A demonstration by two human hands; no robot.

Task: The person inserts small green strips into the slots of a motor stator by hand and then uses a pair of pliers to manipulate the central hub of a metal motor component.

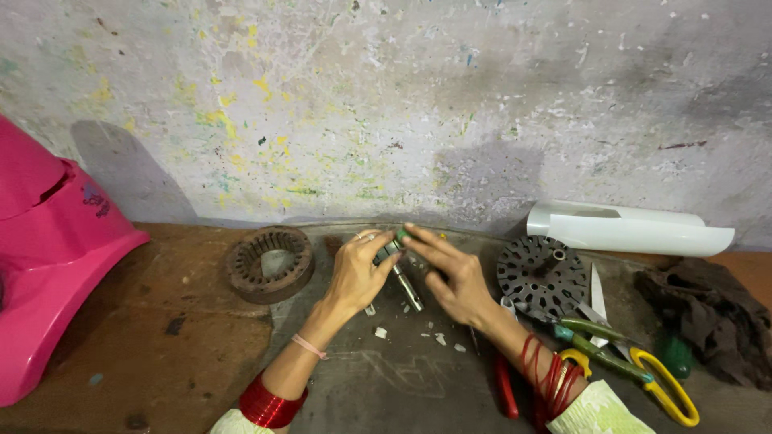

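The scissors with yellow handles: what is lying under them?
Under the scissors a white strip shows, pointing to the slotted metal disc. Its lower end is covered by the blades.
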